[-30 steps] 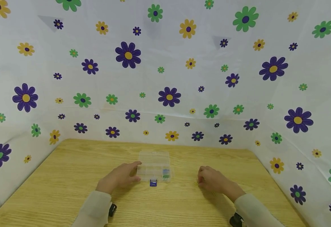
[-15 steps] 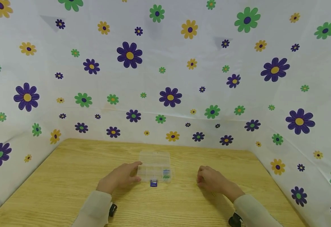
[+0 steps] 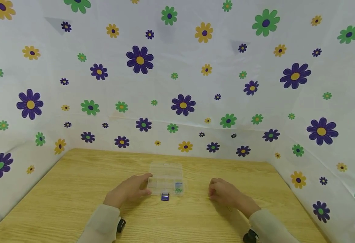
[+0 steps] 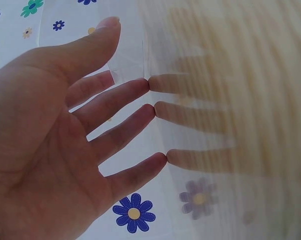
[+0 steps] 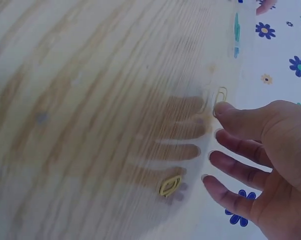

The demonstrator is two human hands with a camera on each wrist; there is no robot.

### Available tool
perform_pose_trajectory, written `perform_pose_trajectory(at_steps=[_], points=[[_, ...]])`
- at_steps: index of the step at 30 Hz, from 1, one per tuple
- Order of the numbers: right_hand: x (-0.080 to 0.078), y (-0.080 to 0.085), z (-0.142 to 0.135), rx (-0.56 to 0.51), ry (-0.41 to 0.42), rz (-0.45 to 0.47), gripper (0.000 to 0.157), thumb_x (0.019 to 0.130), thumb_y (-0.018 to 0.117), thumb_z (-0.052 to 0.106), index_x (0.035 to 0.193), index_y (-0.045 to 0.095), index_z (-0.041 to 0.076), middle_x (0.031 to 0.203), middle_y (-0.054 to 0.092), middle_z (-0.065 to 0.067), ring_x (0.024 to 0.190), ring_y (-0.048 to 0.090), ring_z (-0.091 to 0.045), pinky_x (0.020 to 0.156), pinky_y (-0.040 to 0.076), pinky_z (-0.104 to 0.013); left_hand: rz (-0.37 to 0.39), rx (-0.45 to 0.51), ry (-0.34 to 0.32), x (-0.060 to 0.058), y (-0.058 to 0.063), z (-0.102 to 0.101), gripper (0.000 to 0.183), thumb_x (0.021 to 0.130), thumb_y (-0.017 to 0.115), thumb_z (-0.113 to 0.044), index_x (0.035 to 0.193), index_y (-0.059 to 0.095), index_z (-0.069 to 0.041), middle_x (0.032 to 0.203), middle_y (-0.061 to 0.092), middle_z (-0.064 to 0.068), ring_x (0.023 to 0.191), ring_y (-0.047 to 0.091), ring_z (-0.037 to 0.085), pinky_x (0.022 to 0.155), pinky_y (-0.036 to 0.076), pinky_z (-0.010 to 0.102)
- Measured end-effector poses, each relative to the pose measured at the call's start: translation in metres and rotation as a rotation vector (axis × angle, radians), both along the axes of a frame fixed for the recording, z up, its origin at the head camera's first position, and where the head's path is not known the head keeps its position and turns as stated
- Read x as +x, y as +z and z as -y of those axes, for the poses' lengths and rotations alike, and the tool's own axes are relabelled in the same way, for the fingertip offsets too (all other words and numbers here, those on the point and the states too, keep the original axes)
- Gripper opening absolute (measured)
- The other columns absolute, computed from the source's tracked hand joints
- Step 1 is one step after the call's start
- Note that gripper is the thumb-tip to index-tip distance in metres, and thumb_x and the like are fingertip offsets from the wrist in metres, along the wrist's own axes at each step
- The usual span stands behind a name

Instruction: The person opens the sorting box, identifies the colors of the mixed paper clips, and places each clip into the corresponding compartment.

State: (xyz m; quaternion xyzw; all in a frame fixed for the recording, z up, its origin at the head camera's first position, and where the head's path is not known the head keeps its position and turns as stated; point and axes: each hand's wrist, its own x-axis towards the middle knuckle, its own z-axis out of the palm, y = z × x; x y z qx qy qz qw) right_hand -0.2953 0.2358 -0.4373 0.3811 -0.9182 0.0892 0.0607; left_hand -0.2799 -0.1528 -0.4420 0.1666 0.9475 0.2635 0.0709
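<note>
A clear plastic compartment box (image 3: 165, 185) lies on the table with its lid raised at the back. Green clips (image 3: 178, 190) and blue pieces fill its right-hand compartments; a blue latch (image 3: 165, 196) juts from its front. My left hand (image 3: 127, 190) rests at the box's left side, fingers extended and spread in the left wrist view, fingertips down on the tabletop. To the right of the box, my right hand (image 3: 226, 194) pinches a yellow paper clip (image 5: 222, 94) at the thumb tip; the index finger is hidden. Below its fingers in the right wrist view lie more yellow paper clips (image 5: 170, 186).
The wooden tabletop (image 3: 104, 168) spreads around the box and both hands. White flower-printed cloth (image 3: 177, 84) walls the table at the back and both sides. Dark wrist-camera straps (image 3: 121, 225) show at the sleeves.
My right hand has shifted slightly left toward the box, and the yellow clip at its fingertips shows less than before. My left hand and the box have stayed put.
</note>
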Motion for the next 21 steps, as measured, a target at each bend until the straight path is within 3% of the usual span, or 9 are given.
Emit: perform_pose_trajectory(at_steps=[9, 16, 21], points=[[-0.001, 0.003, 0.015, -0.036, 0.028, -0.050, 0.013, 0.092, 0.077, 0.009, 0.083, 0.069, 0.015, 0.097, 0.063, 0.003, 0.092, 0.058, -0.016, 0.076, 0.057, -0.030, 0.001, -0.011, 0.006, 0.001, -0.001, 0.000, 0.064, 0.096, 0.074, -0.028, 0.153, 0.049, -0.012, 0.151, 0.057, 0.016, 0.143, 0.051, 0.040, 0.121, 0.041, 0.059], [-0.002, 0.003, 0.028, -0.052, -0.032, -0.067, 0.013, 0.090, 0.079, 0.010, 0.080, 0.072, 0.014, 0.106, 0.066, -0.002, 0.098, 0.059, -0.020, 0.082, 0.060, -0.035, -0.007, -0.007, -0.003, 0.003, 0.000, 0.000, 0.064, 0.096, 0.075, -0.027, 0.152, 0.050, -0.011, 0.150, 0.059, 0.017, 0.141, 0.052, 0.041, 0.120, 0.041, 0.060], [-0.004, 0.005, 0.037, -0.056, -0.029, -0.102, 0.010, 0.089, 0.081, 0.011, 0.082, 0.074, 0.013, 0.111, 0.069, -0.006, 0.103, 0.062, -0.023, 0.088, 0.061, -0.039, -0.016, -0.008, -0.007, 0.001, 0.001, -0.001, 0.063, 0.096, 0.074, -0.028, 0.152, 0.050, -0.011, 0.149, 0.059, 0.016, 0.141, 0.053, 0.041, 0.119, 0.041, 0.060]])
